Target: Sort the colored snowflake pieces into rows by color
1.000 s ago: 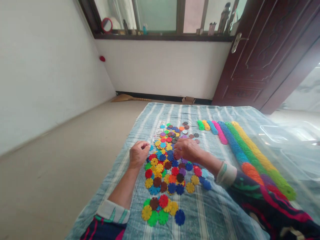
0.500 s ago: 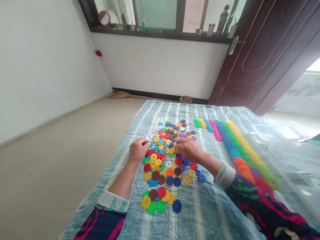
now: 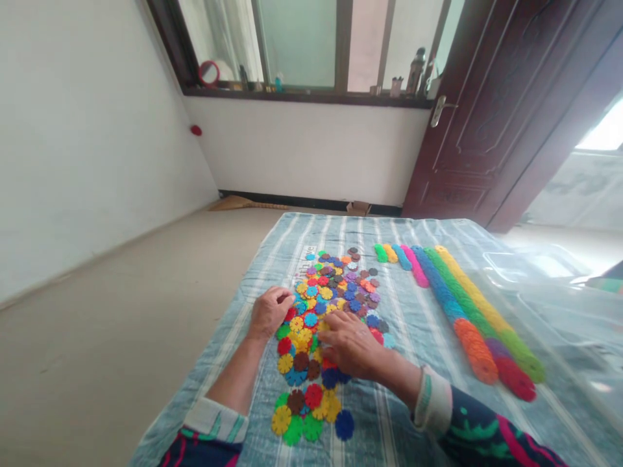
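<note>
Discs (image 3: 310, 319) beneath spread right grip (image 3: 353, 344), pressed-together left grip (image 3: 269, 314) near edge of cloth (image 3: 413, 337)

Right hand (image 3: 351, 344) covers some discs (image 3: 296, 322) — whatever is under its fingers is hidden. Left hand (image 3: 268, 314): can't tell if the fingers pinch anything. Left sleeve (image 3: 214, 421) and right sleeve (image 3: 479, 421) cut off at the bottom edge. Lettering (image 3: 309, 251) partly under discs. Clear container (image 3: 538, 263) blurred; sill bits (image 3: 278, 82) too small to tell — door (image 3: 467, 149) cropped at top.
</note>
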A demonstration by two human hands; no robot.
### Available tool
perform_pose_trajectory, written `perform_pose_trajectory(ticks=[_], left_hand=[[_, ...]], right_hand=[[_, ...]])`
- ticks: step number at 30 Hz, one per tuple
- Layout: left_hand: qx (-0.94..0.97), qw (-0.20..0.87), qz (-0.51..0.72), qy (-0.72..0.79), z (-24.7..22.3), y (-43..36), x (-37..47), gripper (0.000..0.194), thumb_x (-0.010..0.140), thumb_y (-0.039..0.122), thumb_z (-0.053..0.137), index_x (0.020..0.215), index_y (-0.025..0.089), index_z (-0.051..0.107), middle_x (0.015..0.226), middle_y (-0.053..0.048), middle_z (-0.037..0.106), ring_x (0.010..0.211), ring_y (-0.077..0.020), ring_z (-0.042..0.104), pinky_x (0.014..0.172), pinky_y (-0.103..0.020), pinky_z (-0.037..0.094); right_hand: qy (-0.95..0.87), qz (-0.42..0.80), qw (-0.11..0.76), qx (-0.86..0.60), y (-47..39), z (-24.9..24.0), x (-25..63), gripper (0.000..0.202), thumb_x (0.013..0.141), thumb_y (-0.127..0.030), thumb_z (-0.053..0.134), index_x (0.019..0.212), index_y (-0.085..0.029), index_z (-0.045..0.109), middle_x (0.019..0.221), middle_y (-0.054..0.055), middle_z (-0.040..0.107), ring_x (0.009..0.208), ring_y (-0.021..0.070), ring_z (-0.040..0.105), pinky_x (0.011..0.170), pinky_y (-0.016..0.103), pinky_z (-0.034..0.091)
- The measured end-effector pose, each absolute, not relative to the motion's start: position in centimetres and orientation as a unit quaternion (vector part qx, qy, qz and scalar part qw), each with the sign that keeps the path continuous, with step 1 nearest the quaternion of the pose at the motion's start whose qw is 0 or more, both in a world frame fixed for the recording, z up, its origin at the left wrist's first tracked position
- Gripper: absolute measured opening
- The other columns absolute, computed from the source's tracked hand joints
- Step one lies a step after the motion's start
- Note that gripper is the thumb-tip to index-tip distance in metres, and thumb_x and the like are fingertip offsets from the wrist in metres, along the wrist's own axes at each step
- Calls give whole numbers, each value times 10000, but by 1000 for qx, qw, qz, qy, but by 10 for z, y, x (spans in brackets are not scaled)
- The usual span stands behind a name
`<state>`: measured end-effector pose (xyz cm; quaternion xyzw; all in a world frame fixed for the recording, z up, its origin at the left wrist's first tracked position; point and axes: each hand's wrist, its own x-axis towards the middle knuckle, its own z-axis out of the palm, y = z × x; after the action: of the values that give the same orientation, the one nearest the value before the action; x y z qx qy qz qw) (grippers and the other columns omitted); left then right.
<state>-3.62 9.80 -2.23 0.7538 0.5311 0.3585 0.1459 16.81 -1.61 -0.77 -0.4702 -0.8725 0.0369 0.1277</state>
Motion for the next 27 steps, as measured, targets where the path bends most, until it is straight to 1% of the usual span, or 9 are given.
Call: perform_pose_trajectory(ticks=[3, 6, 11, 16, 22, 25, 27], left_hand=[[760, 144, 360, 522, -21, 97, -35, 223, 729, 370, 525, 663, 197, 648, 713, -14, 644, 676, -150, 604, 687, -248, 470], [762, 146, 363, 515, -20, 97, -34, 214, 732, 366, 525, 666, 201, 644, 724, -16, 651, 682, -149, 606, 697, -251, 476], [769, 153, 358, 507, -22, 100, -36, 233, 738, 383, 524, 686, 196, 653, 748, -26, 665, 686, -154, 616, 692, -252, 483], [773, 154, 361, 498, -23, 104, -37, 234, 729, 403, 543, 686, 200, 653, 743, -23, 668, 685, -161, 619, 691, -256, 483], [772, 169, 359, 497, -21, 100, -35, 234, 722, 412, 549, 681, 204, 647, 745, -17, 666, 684, -152, 614, 694, -251, 488], [768, 189, 336, 511, -16, 95, -35, 229, 699, 412, 567, 709, 203, 660, 753, -12, 666, 668, -150, 617, 675, -252, 496], [775, 184, 305, 522, -11, 89, -37, 245, 682, 424, 593, 746, 204, 680, 772, -18, 669, 671, -158, 617, 669, -261, 500]], right_hand=[[-887, 49, 120, -444, -20, -4, 169, 127, 878, -316, 581, 810, -216, 619, 915, 25, 581, 907, 177, 493, 735, 296, 359], [-886, 45, 121, -446, -17, -2, 172, 111, 886, -290, 566, 820, -216, 615, 885, 19, 589, 874, 169, 504, 728, 297, 352], [-868, 10, 138, -478, -15, -4, 167, 128, 878, -325, 576, 888, -202, 613, 926, 46, 591, 906, 193, 503, 742, 312, 360], [-882, 17, 126, -454, -30, -7, 156, 201, 899, -382, 538, 835, -199, 595, 920, 44, 581, 912, 195, 492, 733, 308, 370], [-877, 38, 145, -456, -53, -9, 161, 170, 901, -362, 537, 837, -218, 602, 907, 30, 578, 901, 194, 488, 797, 334, 375], [-860, 45, 170, -479, -66, -10, 173, 131, 906, -311, 534, 850, -212, 599, 957, 45, 588, 961, 208, 495, 824, 345, 380], [-844, 57, 190, -498, -76, -11, 186, 95, 905, -283, 538, 877, -218, 601, 1001, 50, 593, 1001, 216, 503, 851, 357, 388]])
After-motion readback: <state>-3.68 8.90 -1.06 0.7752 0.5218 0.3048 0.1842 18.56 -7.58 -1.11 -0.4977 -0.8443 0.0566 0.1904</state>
